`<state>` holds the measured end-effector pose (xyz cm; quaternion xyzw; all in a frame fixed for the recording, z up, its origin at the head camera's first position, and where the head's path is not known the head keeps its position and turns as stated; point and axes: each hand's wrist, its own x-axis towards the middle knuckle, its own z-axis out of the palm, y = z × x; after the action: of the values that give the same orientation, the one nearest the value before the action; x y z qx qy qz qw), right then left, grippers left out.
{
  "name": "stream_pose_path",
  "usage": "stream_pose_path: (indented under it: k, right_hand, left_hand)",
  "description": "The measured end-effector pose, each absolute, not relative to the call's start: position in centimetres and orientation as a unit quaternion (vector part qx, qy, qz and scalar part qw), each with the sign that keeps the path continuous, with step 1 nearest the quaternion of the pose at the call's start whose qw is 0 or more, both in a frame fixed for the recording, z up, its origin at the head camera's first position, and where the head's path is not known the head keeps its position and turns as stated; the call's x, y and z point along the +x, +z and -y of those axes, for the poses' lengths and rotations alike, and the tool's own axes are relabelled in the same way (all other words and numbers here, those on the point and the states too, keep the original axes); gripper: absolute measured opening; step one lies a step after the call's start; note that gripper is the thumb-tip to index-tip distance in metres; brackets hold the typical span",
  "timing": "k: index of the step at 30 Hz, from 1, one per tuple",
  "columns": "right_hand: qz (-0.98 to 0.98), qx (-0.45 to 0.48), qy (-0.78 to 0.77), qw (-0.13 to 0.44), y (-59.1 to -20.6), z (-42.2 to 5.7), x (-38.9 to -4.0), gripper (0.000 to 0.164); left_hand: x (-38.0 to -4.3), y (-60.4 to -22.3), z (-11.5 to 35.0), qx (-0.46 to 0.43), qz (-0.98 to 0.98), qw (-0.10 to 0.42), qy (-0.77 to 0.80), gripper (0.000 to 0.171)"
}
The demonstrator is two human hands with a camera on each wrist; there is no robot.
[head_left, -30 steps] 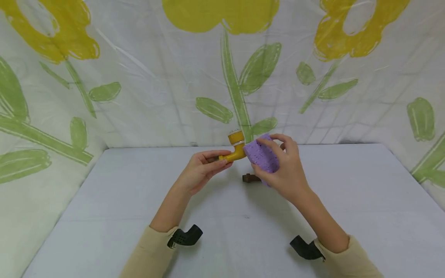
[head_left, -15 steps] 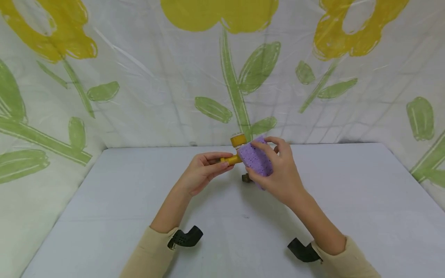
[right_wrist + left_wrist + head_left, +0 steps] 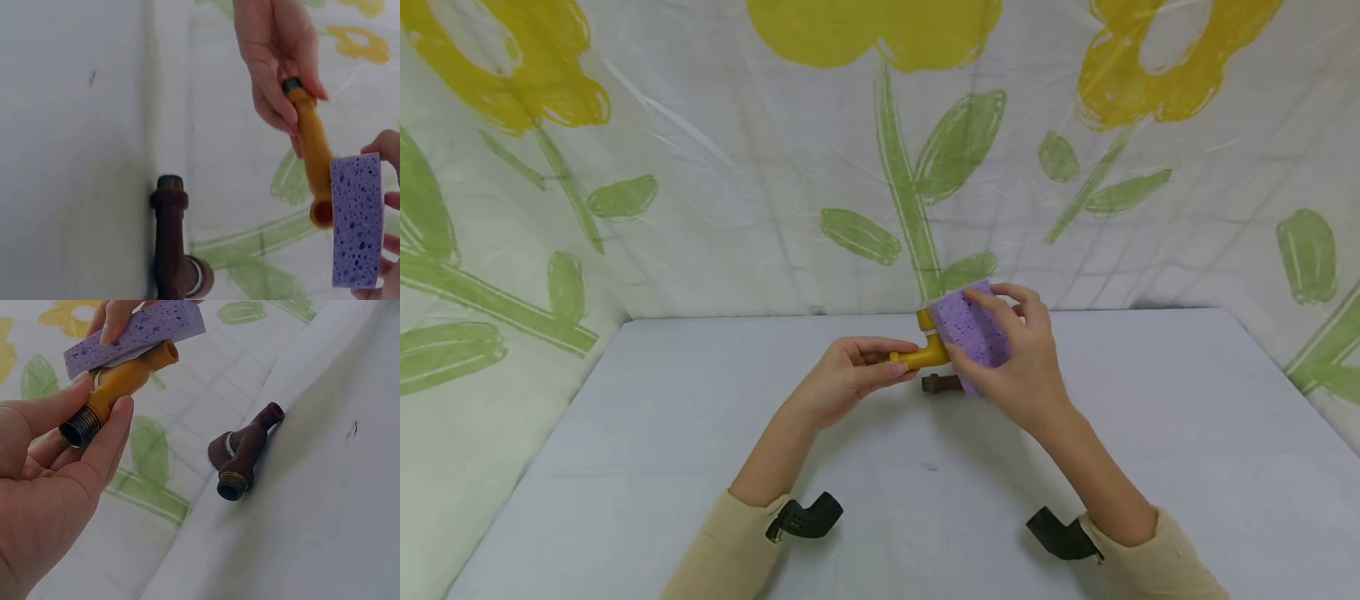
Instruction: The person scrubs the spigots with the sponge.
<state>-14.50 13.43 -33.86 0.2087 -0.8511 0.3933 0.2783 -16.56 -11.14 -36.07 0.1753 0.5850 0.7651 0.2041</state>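
Yellow fitting [image 3: 931,356]: held raised above the table [image 3: 625,425], near its far edge, toward the middle; threaded dark end turned left, to the hand.
Left hand [image 3: 847,373]: grasping; the yellow fitting is pinched by its threaded end between thumb and fingers.
Right hand [image 3: 1024,367]: grasping; the purple sponge [image 3: 973,327] is gripped between thumb and fingers.
Sponge and fitting: the sponge is seen laid against the yellow fitting in both wrist views.
Dark red fitting [image 3: 250,447]: laid on the table below the sponge, near the far edge; apart from both hands.
Table edges: the far edge is met by the flowered backdrop [image 3: 737,167]; the left and right edges are slanted outward; the near edge is cut off.
Room: broad table surface is shown left of the left hand, right of the right hand, and between the forearms; the far side is bounded by the backdrop, just beyond the hands.
Hidden: in the head view, the yellow fitting's right end and much of the dark red fitting are covered by the sponge and right hand.
Cut off: right hand, at the right of the right wrist view; dark red fitting, at its lower border.
Hard to make out: a small dark mark [image 3: 930,467] on the table.
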Motion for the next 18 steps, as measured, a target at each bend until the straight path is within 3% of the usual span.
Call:
stream_pose_path:
  k: [18]
  right_hand:
    - [0.860, 0.232, 0.359, 0.280, -33.74, -12.95, -14.06, 0.060]
  left_hand:
    - [-16.44, -35.84, 11.25, 0.158, -0.611, 0.200, 0.750, 0.039]
